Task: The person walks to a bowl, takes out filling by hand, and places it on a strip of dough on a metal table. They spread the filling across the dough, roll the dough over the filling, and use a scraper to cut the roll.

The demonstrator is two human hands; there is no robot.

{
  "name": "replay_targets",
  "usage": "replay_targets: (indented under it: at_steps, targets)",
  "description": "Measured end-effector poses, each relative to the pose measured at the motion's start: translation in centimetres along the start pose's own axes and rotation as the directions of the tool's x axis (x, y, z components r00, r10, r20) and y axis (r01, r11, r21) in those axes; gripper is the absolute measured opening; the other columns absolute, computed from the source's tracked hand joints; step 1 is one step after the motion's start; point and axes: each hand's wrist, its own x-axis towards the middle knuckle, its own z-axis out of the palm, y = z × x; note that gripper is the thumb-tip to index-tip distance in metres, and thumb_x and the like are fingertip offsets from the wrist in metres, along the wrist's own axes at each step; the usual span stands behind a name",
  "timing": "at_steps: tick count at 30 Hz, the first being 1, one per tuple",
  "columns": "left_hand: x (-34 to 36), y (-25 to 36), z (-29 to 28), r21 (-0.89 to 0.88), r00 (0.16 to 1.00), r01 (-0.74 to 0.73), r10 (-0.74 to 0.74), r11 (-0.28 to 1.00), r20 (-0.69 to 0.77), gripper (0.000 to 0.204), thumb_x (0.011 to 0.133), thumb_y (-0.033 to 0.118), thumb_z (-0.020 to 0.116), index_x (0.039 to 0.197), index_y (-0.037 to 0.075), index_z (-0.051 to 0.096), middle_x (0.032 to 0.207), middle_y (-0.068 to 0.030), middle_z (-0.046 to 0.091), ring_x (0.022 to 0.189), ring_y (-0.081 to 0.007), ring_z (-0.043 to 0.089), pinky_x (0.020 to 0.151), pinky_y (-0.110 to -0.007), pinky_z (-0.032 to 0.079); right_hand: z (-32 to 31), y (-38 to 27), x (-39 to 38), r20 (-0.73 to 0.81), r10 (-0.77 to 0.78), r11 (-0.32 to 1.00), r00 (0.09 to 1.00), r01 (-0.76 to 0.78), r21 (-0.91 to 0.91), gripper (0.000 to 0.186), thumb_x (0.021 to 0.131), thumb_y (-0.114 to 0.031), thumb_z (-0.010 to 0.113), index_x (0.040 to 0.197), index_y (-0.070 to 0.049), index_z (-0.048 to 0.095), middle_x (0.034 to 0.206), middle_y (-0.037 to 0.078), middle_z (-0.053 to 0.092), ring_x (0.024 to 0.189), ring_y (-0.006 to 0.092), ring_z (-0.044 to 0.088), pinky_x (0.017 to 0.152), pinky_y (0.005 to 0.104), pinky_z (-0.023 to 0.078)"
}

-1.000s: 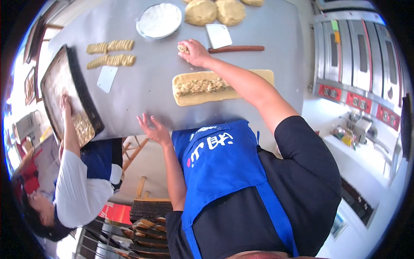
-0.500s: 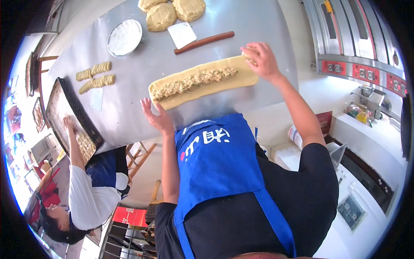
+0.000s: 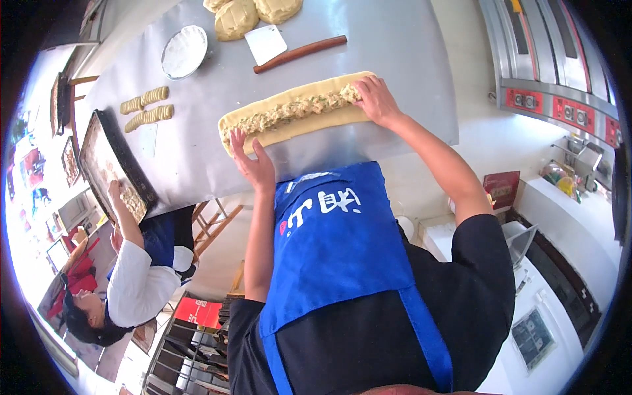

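A long strip of pale yellow dough [image 3: 303,127] lies flat on the metal table in front of me. Along its middle runs a lumpy ridge of crumbly filling [image 3: 296,110] flecked with green. My right hand [image 3: 377,102] has its fingers curled over a clump of filling at the ridge's right end. At the left end, the fingertips of my left hand [image 3: 253,163] touch the filling, fingers apart and thumb out to the side; nothing is held there.
Beyond the strip lie a rolling pin [image 3: 299,54], a white scraper [image 3: 265,43], a bowl of white powder [image 3: 184,52] and dough lumps [image 3: 237,20]. Sliced dough rows [image 3: 148,117] sit at left. A co-worker's hand [image 3: 114,191] reaches into a black-rimmed tray [image 3: 125,155].
My right hand has brought its clump of filling down and left onto the ridge's right end. My left hand has moved up from beside the strip to the filling's left end.
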Motion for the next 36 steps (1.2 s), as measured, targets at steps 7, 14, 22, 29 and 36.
replay_targets:
  at_steps: [7, 14, 22, 29, 36]
  targets:
    - [2.7, -2.6, -3.3, -0.102, 0.998, 0.062, -0.065, 0.993, -0.021, 0.067, 0.103, 0.005, 0.065, 0.164, 0.007, 0.038, 0.147, -0.0205, 0.064, 0.131, -0.0331, 0.066, 0.112, -0.048, 0.047, 1.1, -2.9, -1.4, -0.053, -0.101, 0.993, 0.993, 0.097, -0.074, 0.055, 0.098, -0.016, 0.067, 0.152, -0.01, 0.054, 0.142, 0.01, 0.064, 0.128, 0.0292, 0.059, 0.106, 0.0486, 0.044]
    - [4.1, -7.5, -6.4, -0.136, 0.996, 0.044, -0.054, 0.99, -0.069, 0.066, 0.103, 0.002, 0.063, 0.164, 0.006, 0.038, 0.145, -0.0213, 0.064, 0.125, -0.0326, 0.068, 0.11, -0.047, 0.049, 2.0, -7.7, -0.4, 0.013, -0.142, 0.975, 0.99, 0.142, -0.169, 0.056, 0.105, -0.016, 0.056, 0.16, -0.013, 0.05, 0.167, 0.005, 0.049, 0.157, 0.027, 0.041, 0.128, 0.0484, 0.031]
    - [2.4, -8.3, -3.4, -0.25, 0.996, 0.073, -0.058, 0.965, 0.068, 0.065, 0.099, -0.001, 0.065, 0.161, 0.007, 0.045, 0.136, -0.013, 0.072, 0.128, -0.0291, 0.065, 0.114, -0.044, 0.045, 4.4, -6.3, 4.1, 0.126, -0.218, 0.877, 0.968, 0.251, -0.409, 0.058, 0.106, -0.019, 0.056, 0.163, -0.012, 0.044, 0.169, 0.006, 0.045, 0.158, 0.0289, 0.039, 0.13, 0.0486, 0.032]
    - [0.2, -5.0, -0.9, -0.136, 0.938, -0.242, 0.267, 0.961, 0.222, 0.035, 0.097, 0.009, 0.072, 0.132, 0.007, 0.07, 0.124, -0.0115, 0.076, 0.123, -0.0371, 0.066, 0.113, -0.049, 0.048, 0.9, -5.2, 0.8, -0.127, -0.12, 0.992, 0.985, 0.115, -0.044, 0.067, 0.095, -0.026, 0.077, 0.153, -0.001, 0.054, 0.149, 0.016, 0.06, 0.136, 0.0363, 0.057, 0.111, 0.0482, 0.047]
    - [1.7, 6.6, 13.4, -0.09, 0.742, -0.578, 0.569, 0.811, 0.355, 0.045, 0.086, 0.016, 0.081, 0.13, 0.008, 0.071, 0.126, -0.0127, 0.074, 0.121, -0.0368, 0.065, 0.112, -0.05, 0.046, 2.2, 0.1, -2.1, -0.175, -0.119, 0.99, 0.977, 0.131, 0.06, 0.038, 0.09, -0.021, 0.079, 0.125, -0.005, 0.075, 0.114, 0.009, 0.073, 0.114, 0.0321, 0.065, 0.097, 0.0463, 0.051]
